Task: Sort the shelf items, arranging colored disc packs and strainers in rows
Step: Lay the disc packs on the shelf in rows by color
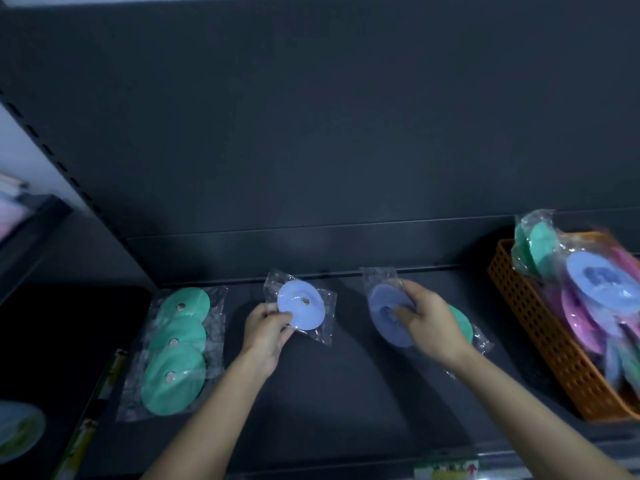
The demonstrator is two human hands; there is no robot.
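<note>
Three green disc packs (175,348) lie in an overlapping row on the left of the dark shelf (329,393). My left hand (268,327) pinches the lower left edge of a light blue disc pack (303,306) in clear wrap, near the shelf's back. My right hand (424,318) grips a darker blue disc pack (384,317). A green disc pack (462,323) shows behind that hand, partly hidden by it.
An orange perforated basket (540,327) stands at the right, heaped with wrapped green, blue and pink discs (595,289). A slotted upright (52,157) bounds the shelf on the left. Price labels (446,471) line the front edge. A blurred round item (19,431) lies lower left.
</note>
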